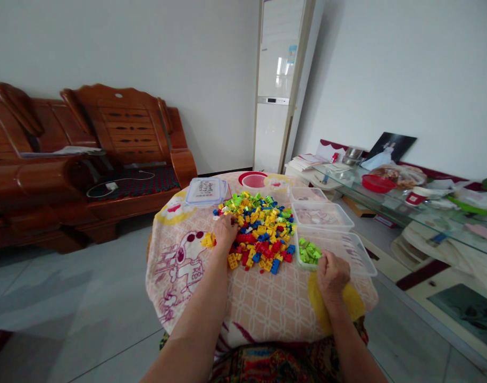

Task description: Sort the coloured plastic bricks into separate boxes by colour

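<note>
A heap of toy building bricks [263, 229] in yellow, red, blue and green lies on the cloth-covered table. At the heap's left edge, my left hand [225, 232] reaches in with curled fingers; what they hold, if anything, is hidden. A few yellow bricks [207, 240] lie apart, just left of that hand. My right hand [333, 272] is closed at the near rim of a clear plastic box [353, 252]. Light green bricks [308, 251] fill the left part of this box, beside my right fingertips. Whether those fingers grip the rim or a brick, I cannot tell.
Two more clear boxes [327, 215] stand behind the nearest one. Lids [206, 191] and a pink-red bowl [254, 181] sit at the table's far side. A glass-topped cabinet [406, 197] with clutter stands right; a wooden bench [127, 127] stands left.
</note>
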